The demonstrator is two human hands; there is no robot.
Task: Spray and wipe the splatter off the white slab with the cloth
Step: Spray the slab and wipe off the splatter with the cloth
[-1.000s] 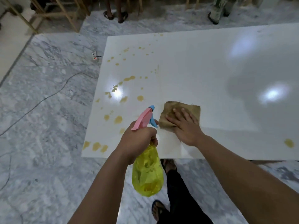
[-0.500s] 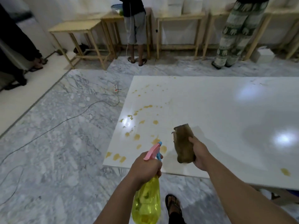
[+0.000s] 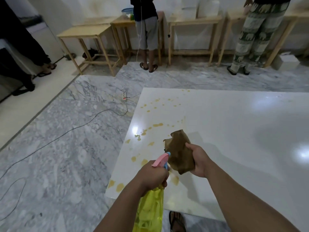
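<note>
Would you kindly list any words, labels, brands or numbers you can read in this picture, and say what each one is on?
None can be read.
Yellow spray bottle gripped by the left hand: no label shows.
Brown cloth held in the right hand: plain.
White slab: only yellow splatter and glare.
Power strip on the floor: too small to read.
White boxes on the far tables: no print visible.

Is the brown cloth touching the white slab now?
Apart. The head view shows the right hand holding the cloth bunched and lifted above the slab, not lying on it.
</note>
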